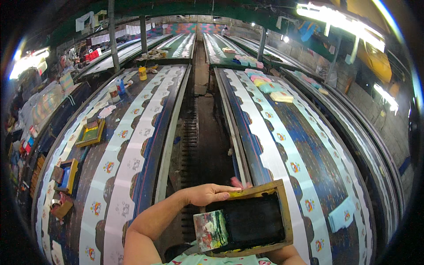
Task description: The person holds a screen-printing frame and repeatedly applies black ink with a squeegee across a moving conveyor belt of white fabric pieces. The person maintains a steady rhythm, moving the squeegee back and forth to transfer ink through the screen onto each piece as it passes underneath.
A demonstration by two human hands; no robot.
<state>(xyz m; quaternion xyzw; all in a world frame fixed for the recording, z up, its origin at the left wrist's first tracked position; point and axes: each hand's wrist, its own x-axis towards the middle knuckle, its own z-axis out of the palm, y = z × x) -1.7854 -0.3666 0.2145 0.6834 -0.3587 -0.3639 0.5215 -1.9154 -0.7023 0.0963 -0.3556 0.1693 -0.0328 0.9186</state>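
Observation:
A wooden-rimmed printing screen (pixel 288 221) with a black mesh is held tilted in front of my body. My left hand (pixel 211 194) is closed over its far rim, fingers lying along the yellow-stained wood. A paint-smeared squeegee or block (pixel 211 230) rests at the screen's left end, streaked white, red, green and black. My right forearm (pixel 285 254) goes under the near right corner, and the screen hides that hand. Just beyond the far rim is a blurred pink thing (pixel 237 181) whose kind I cannot make out.
Long printing tables flank a dark aisle (pixel 205 128). Scalloped fabric strips with printed motifs (pixel 282 145) run along them. On the left table lie two more screens (pixel 91 132) (pixel 66 176), a yellow tub (pixel 142 73) and a blue bottle (pixel 120 86). Folded cloths (pixel 281 96) sit on the right table.

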